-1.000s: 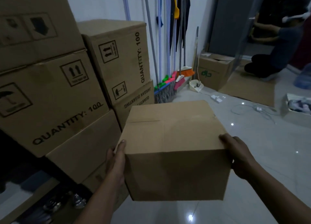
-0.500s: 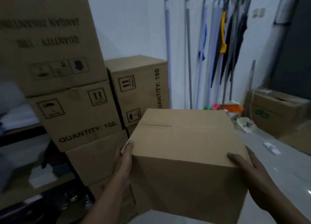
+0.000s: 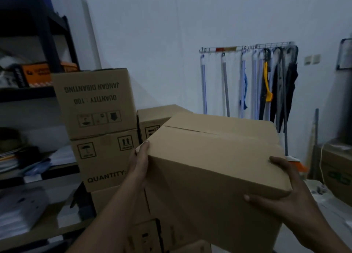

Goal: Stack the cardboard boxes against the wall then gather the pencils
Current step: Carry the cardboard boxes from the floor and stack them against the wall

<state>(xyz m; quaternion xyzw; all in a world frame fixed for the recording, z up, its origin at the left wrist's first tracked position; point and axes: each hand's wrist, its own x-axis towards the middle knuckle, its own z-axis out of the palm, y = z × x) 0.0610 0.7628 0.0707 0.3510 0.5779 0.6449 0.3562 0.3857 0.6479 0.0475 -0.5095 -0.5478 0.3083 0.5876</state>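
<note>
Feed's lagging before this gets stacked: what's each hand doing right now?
Left hand: open, pressed flat against the box's left side.
Right hand: holding the box, wrapped round its right corner.

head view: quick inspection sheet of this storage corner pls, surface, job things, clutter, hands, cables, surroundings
surface: floor, only a pale strip shows at lower right
job's things: carried box, closed, held in both hands; printed box stack against the wall; pencils, nothing seen
clutter: shelf at left crammed with papers and an orange carton
grippers: left hand pressed flat on the box's left side; right hand wraps its near right corner
cables: thin pale cord by the right-edge box
surroundings: white wall; wall rack hung with mop handles and umbrellas
</note>
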